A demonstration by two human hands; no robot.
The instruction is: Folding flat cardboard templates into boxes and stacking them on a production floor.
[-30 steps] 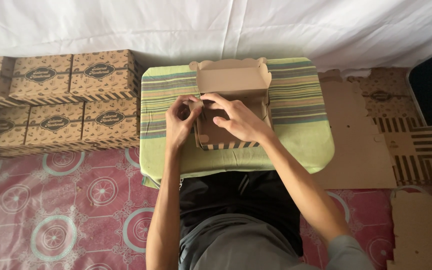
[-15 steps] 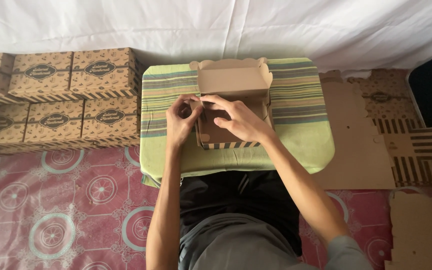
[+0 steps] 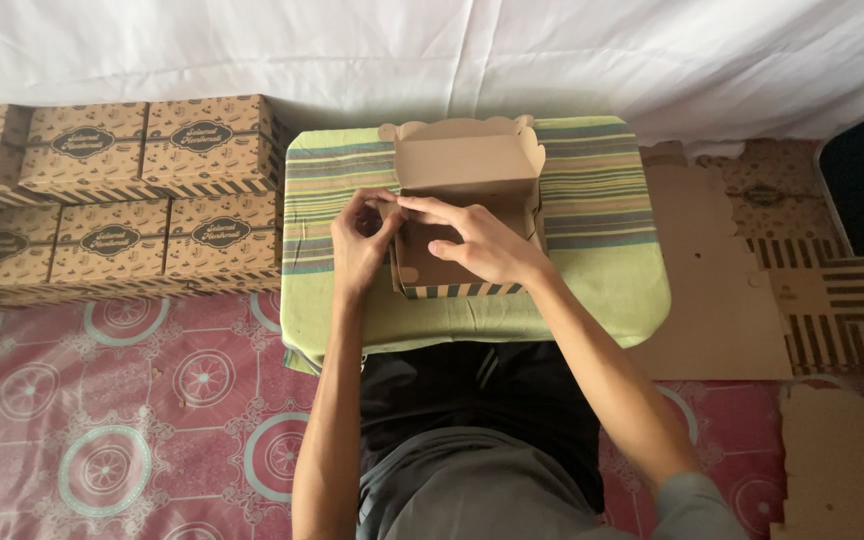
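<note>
Your left hand [image 3: 364,238] is pinching the upper left corner of the half-formed cardboard box [image 3: 464,215], fingers curled tight on the side flap, while your right hand [image 3: 477,245] is lying across the box's open cavity with fingers spread and pressing on that same left wall. The box is sitting in the middle of the green striped cushion [image 3: 602,200] right in front of you — its lid is standing upright at the back with a scalloped edge, and its front wall is already up, showing a band of dark and pale stripes. Judging from that, you are partway through the fold: base and front are formed, the left corner is being locked, the lid is not yet closed. On your left, finished brown boxes [image 3: 122,195] are sitting stacked in two rows, matte kraft card with dark oval labels. On your right, flat unfolded blanks [image 3: 742,270] are lying overlapped on the patterned red mat [image 3: 112,400].
</note>
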